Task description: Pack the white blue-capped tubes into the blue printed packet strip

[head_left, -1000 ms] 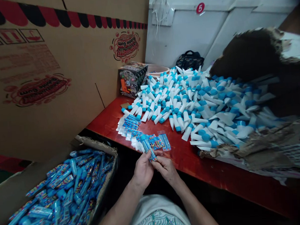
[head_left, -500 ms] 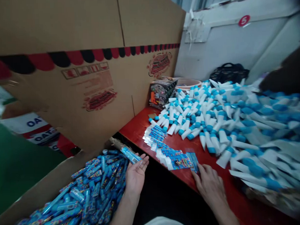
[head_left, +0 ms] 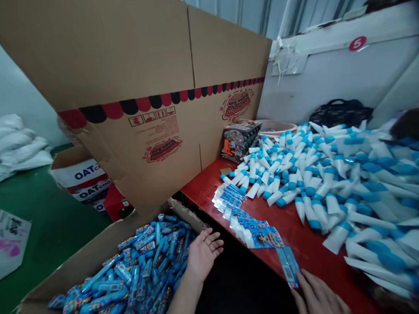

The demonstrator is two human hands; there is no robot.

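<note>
- I am viewing the bench through the head camera; the flat, oblong blue plastic sachet with a pale printed panel [head_left: 288, 267] is lying at the front edge of the glossy red tabletop [head_left: 210, 180].
- Its long axis is running away from the wearer, the far end leaning slightly left, the near end pointing at the bare right hand [head_left: 319, 295].
- Right hand: thumb and fingertips are meeting the sachet's near end; I cannot tell whether they are clamping it.
- Beyond the sachet, a row of overlapping blue printed sachets with clear ends [head_left: 248, 217] is stretching obliquely toward the back left.
- Bare left hand [head_left: 204, 256]: palm is facing up, fingers slightly curled and a little apart, just beside the box rim.
- Containers: the topless brown cardboard box [head_left: 62, 274] at lower left is holding many blue tubes in colourful wrappers [head_left: 131, 271], their long axes lying at mixed angles.
- The round pale-pink plastic basin [head_left: 281, 127] at the back is containing small pieces, too small for me to identify.
- A broad heap of white tubes with blue caps [head_left: 300, 167] is covering the table's right side, caps pointing various ways.
</note>
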